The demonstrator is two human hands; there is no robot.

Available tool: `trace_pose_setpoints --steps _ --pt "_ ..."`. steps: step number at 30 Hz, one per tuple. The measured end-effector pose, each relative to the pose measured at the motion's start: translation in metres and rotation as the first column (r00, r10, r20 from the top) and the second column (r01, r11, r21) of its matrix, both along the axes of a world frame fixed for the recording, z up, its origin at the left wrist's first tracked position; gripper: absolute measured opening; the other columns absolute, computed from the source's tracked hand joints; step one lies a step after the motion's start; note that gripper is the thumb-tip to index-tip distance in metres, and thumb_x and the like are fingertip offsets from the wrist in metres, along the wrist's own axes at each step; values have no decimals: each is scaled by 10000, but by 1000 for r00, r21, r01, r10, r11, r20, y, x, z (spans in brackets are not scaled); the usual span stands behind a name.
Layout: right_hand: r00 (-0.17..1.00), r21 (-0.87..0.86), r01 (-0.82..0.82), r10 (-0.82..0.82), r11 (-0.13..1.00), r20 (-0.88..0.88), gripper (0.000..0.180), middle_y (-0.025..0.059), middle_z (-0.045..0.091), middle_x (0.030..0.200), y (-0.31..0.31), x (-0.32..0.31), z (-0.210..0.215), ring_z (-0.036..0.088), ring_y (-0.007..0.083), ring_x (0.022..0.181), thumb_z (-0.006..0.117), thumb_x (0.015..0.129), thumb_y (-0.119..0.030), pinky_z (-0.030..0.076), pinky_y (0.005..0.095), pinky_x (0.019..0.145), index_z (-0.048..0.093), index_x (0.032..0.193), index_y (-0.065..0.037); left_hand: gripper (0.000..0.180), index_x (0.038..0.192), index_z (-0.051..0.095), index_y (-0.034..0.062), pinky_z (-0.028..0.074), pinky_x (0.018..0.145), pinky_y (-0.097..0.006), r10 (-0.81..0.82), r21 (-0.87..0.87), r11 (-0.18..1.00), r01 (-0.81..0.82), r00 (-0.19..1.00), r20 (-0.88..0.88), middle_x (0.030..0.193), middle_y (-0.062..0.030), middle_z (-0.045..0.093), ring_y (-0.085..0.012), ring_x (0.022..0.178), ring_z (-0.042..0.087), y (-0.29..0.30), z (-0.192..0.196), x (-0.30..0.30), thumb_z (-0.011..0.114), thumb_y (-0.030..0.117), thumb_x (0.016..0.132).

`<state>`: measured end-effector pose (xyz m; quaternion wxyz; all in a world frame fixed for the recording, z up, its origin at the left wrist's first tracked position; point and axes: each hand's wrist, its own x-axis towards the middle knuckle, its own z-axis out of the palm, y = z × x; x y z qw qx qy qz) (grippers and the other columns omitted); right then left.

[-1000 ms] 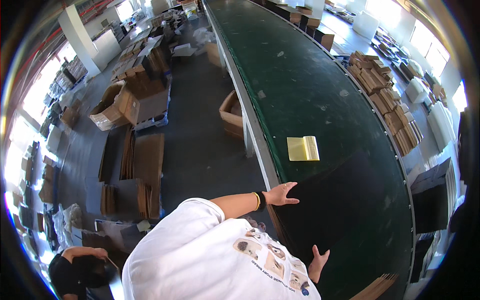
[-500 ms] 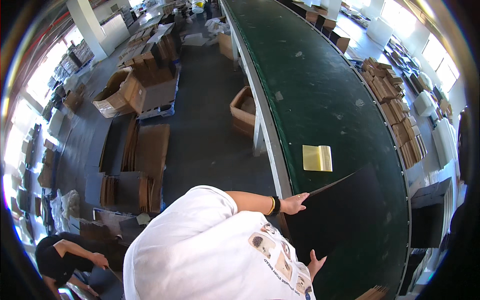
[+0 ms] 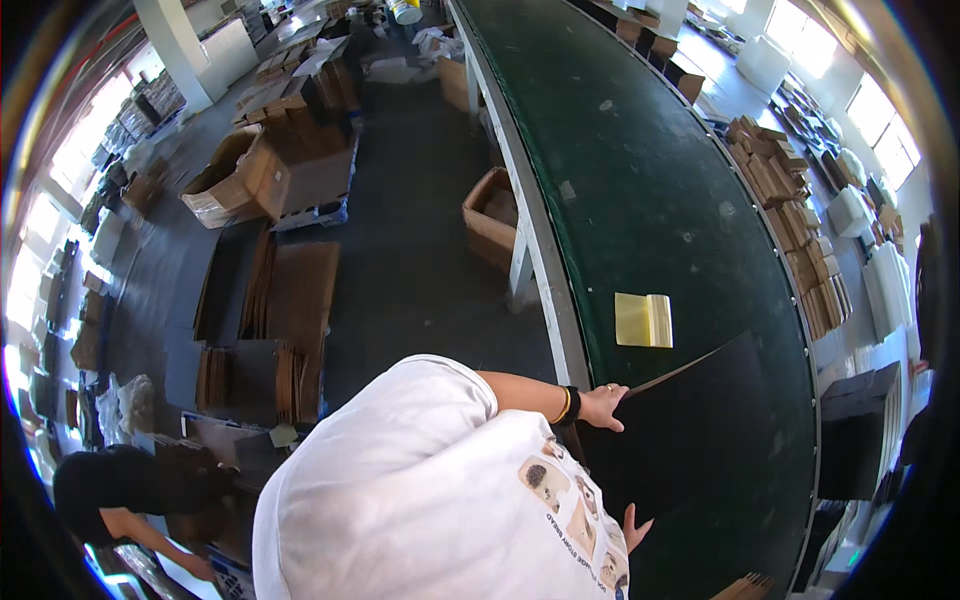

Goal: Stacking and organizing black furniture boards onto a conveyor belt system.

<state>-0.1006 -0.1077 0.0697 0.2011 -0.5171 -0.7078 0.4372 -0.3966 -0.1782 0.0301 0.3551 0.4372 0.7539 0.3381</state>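
Though half-hidden — hands [image 3: 604, 405] hold sheet [image 3: 700, 440].

I wear a white short-sleeved printed T-shirt [image 3: 420, 490], with black and yellow bands on my left wrist [image 3: 568, 405].

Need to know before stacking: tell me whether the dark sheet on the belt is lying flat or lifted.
Lifted. The dark sheet is tilted, its far edge raised off the green belt, with the left hand gripping its near corner.
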Motion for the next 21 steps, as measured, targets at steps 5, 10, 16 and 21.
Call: trace_pose_setpoints --steps 5,10,16,21 --pt "991 -23 134 -134 991 2 711 210 469 1224 -6 4 -20 457 268 1091 672 791 -355 365 313 928 382 1246 108 924 1344 176 -51 244 1044 -389 -16 -14 1000 16 1000 1 1348 -253 307 -369 1248 307 0 2 6 677 415 722" --pt "981 39 191 -189 981 -45 666 195 505 1189 9 24 -68 481 271 1058 668 791 -374 374 311 916 438 1196 102 942 1350 158 -48 243 1042 -403 -33 -68 997 38 997 64 1352 -256 298 -383 1248 291 1 7 6 675 428 722" --pt "986 -24 149 -150 989 -77 591 176 537 1142 3 12 -40 509 242 995 670 800 -330 392 309 891 471 1163 93 954 1352 146 -49 252 1039 -405 -9 -80 997 12 999 44 1354 -259 289 -391 1240 296 2 2 9 679 432 723" --pt "984 7 153 -152 988 -89 586 174 547 1126 1 12 -36 517 236 973 675 796 -328 402 306 875 480 1150 97 956 1342 157 -57 289 1021 -398 -10 -81 997 11 1000 9 1321 -265 328 -396 1210 335 4 4 11 690 423 710"
